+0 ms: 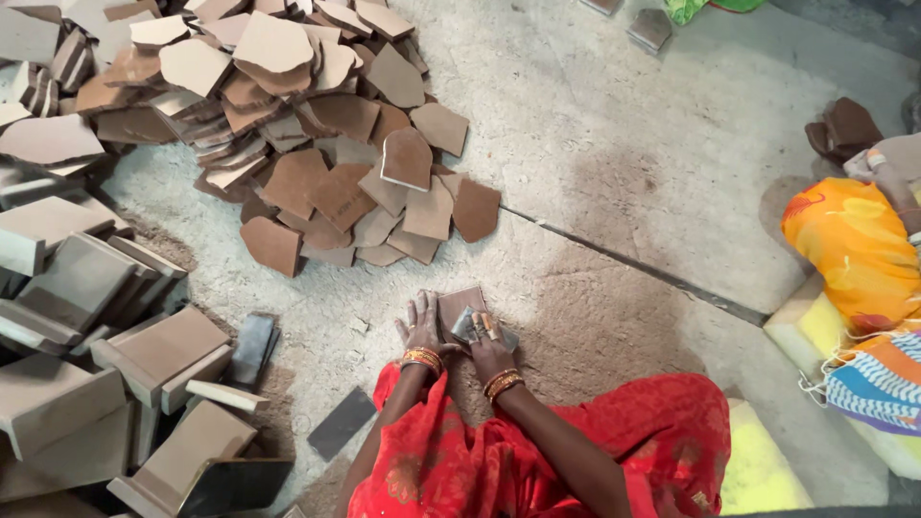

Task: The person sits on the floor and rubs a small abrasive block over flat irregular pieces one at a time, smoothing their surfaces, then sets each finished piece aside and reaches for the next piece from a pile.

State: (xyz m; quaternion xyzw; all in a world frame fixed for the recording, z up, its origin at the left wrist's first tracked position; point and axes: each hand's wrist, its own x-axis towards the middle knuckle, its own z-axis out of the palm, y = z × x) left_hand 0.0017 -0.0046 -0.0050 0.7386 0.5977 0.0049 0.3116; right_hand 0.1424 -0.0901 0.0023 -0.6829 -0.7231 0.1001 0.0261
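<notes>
Two hands meet on a flat brown square board piece (459, 305) lying on the dusty floor: left hand (419, 329) spread flat along its left edge, right hand (487, 343) closed round a small grey block (467, 326), mostly hidden beneath the fingers.

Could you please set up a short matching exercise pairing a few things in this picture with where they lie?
Things:
1. brown tile
2. pile of brown pieces
3. grey blocks
4. dark flat slab

Places:
A. stacked along the left edge
B. under both hands
C. on the floor beside the red cloth
D. heaped at the upper left

Pairs: 1-B, 2-D, 3-A, 4-C
</notes>
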